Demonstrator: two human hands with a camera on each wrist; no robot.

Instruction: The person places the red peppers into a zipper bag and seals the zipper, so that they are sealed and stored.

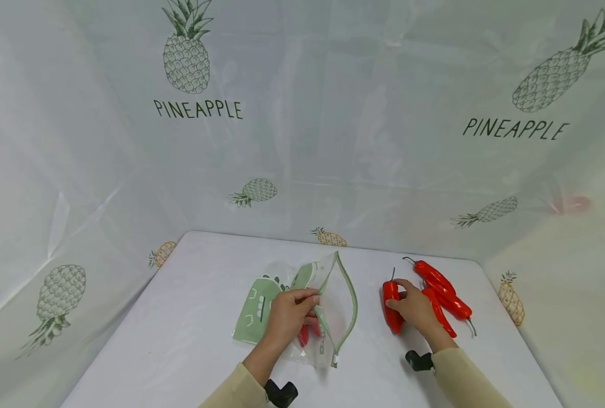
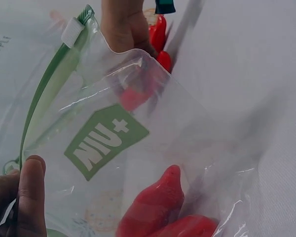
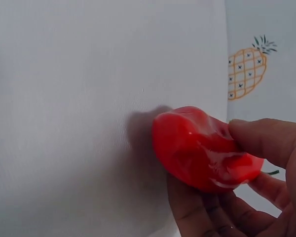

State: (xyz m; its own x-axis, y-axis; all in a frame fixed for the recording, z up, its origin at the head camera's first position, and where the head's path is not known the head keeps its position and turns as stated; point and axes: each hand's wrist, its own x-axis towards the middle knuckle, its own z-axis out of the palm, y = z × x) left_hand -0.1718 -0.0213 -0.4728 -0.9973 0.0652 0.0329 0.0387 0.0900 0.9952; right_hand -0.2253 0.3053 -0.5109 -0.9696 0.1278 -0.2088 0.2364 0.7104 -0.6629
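My left hand point(image 1: 288, 317) pinches the green-edged mouth of a clear zip bag point(image 1: 353, 309), which gapes toward the right. Inside it lie red chili peppers point(image 2: 153, 205), visible through the plastic under a green NIU+ label point(image 2: 106, 140). A white slider point(image 2: 72, 32) sits at one end of the bag's zip. To the right, my right hand point(image 1: 415, 306) grips a plump red pepper point(image 3: 202, 148) between thumb and fingers, its thin green stem pointing away from me in the head view. The pepper's shadow falls on the table beside it.
Several more long red chili peppers point(image 1: 447, 297) lie in a pile just right of my right hand. A green printed bag panel point(image 1: 253, 311) with a cartoon face rests left of my left hand. Pineapple-printed sheeting point(image 1: 333, 141) stands behind the white table point(image 1: 180, 317).
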